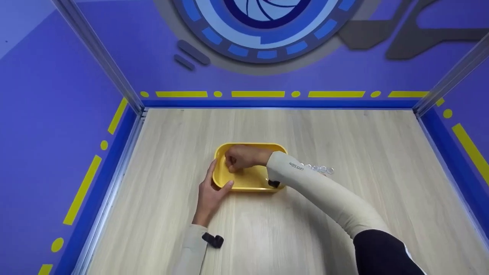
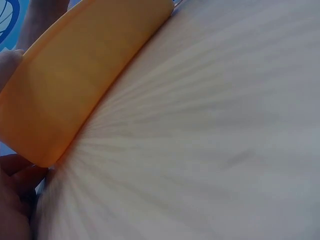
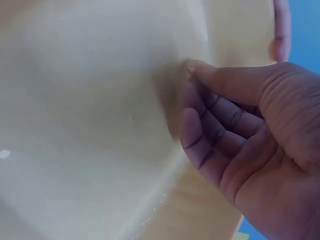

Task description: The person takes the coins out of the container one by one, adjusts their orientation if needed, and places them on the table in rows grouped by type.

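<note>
A yellow rectangular box [image 1: 248,189] with rounded corners lies on the table, its inside facing up. My left hand [image 1: 209,193] grips the box's near left corner, thumb at the front rim and fingers along the left end. My right hand [image 1: 244,156] is inside the box at its left part, fingers curled and thumb tip against the index finger. In the right wrist view, no object shows between the right fingertips [image 3: 194,67]. Several small clear pieces [image 1: 323,169] lie in a row right of the box, partly hidden by the right forearm.
The box stands on a pale wood-grain table [image 1: 183,133]. Blue panels with yellow dashes [image 1: 258,94] and metal frame edges [image 1: 114,194] enclose the table at the back and both sides. The right forearm [image 1: 324,194] crosses over the box's right end.
</note>
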The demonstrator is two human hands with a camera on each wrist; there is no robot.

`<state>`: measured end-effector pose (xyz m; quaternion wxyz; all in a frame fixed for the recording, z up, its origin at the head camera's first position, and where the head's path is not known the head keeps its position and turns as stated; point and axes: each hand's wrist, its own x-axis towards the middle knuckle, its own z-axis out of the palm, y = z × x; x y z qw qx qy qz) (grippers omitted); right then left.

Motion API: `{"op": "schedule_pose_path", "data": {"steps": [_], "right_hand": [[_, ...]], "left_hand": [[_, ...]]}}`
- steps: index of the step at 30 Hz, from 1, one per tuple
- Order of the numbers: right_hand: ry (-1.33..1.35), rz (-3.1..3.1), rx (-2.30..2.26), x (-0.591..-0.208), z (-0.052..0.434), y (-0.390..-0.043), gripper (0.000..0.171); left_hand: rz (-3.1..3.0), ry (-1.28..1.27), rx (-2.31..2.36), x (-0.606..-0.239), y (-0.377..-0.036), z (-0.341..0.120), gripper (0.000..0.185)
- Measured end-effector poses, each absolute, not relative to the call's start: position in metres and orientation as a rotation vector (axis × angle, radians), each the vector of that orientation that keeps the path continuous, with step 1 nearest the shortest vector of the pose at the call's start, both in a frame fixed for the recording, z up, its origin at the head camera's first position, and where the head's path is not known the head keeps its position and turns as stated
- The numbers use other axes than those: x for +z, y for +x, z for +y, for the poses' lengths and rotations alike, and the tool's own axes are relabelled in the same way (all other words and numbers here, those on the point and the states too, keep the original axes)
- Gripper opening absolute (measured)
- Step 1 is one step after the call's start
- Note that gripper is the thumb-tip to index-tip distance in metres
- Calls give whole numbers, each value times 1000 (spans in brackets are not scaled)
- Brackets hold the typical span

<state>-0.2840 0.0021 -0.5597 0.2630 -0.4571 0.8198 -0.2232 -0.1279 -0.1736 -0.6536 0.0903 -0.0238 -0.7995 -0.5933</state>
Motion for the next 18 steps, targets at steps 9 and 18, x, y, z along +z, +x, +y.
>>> {"op": "schedule_pose_path", "data": {"steps": [9,18], "right_hand": [[-1204,2270,-697,-555,29,-277,11],[-1225,2272,-836,-544,58,-266,6]], "left_hand": [[-2385,-75,-1748,-654,-129,-171,96],[-2378,-70,-1737,-655,-129,-173,97]]}}
